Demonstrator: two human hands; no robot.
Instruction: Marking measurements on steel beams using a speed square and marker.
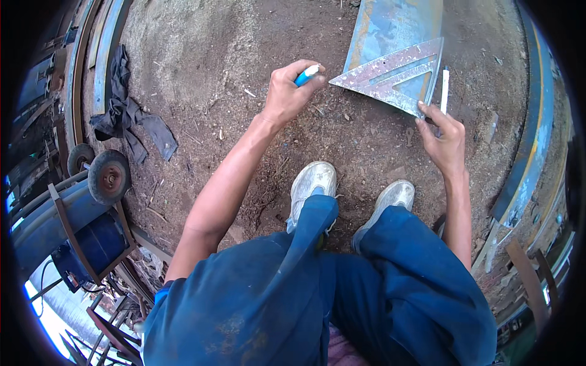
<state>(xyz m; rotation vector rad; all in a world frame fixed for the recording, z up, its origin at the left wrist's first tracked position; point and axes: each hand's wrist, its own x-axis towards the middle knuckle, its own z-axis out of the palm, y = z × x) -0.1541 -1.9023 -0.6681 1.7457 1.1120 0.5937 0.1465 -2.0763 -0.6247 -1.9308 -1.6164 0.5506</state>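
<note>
A scuffed, pinkish-grey metal speed square (390, 93) lies across the near end of a bluish, rust-streaked steel piece (400, 27). My right hand (444, 135) pinches the square's near corner between thumb and fingers. A slim white stick (445, 91) rises beside those fingers; whether they grip it too is unclear. My left hand (290, 91) is closed around a blue marker-like stick (306, 75) with a white end, just left of the square's pointed tip. The fingers hide the rest of that stick.
My shoes (314, 183) are planted on bare dirt close to the steel. Dark cloth (131, 116) lies on the left, near long steel bars (107, 55) and a wheeled cart (110, 177). A long blue-painted beam (530, 165) runs along the right.
</note>
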